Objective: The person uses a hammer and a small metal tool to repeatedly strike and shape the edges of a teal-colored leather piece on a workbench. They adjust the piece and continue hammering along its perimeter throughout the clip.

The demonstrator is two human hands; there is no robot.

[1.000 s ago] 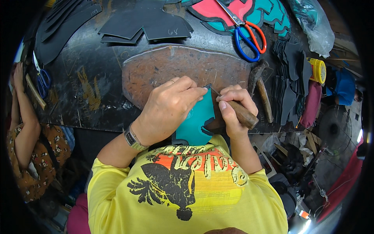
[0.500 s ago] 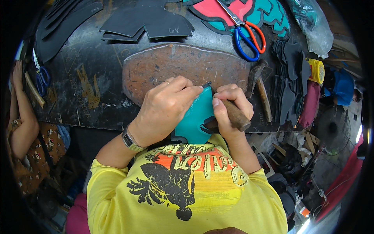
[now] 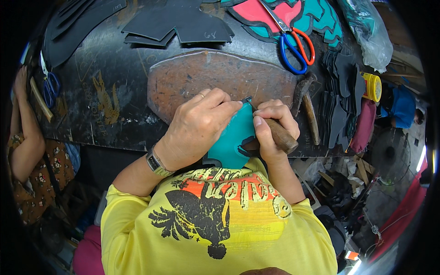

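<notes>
Teal piece (image 3: 228, 144) is between my two hands, at the near edge of the large black table (image 3: 75, 126). Its narrow tip lies over the brown board (image 3: 201, 71), and its lower end comes down to my yellow shirt (image 3: 220, 220). On the far side of the table are teal and coral pieces (image 3: 252, 13) which have a dark border. Compared with these, I judge that mine is only partly edged: I see dark edging (image 3: 248, 99) at the tip and also around the notch low on the right side, but the stretch between looks bare, so that part seems to be left. About the left edge I cannot tell, because my left hand (image 3: 199, 117) covers much of it. The surface looks smooth and even in colour, and the shape becomes narrow toward the tip. My left fingers are closed in a pinch on the piece, near this tip. My right hand (image 3: 269, 147) is wrapped around a wooden-handled tool (image 3: 283, 136), its thin end close to the right edge; whether it touches there is too small to tell.
</notes>
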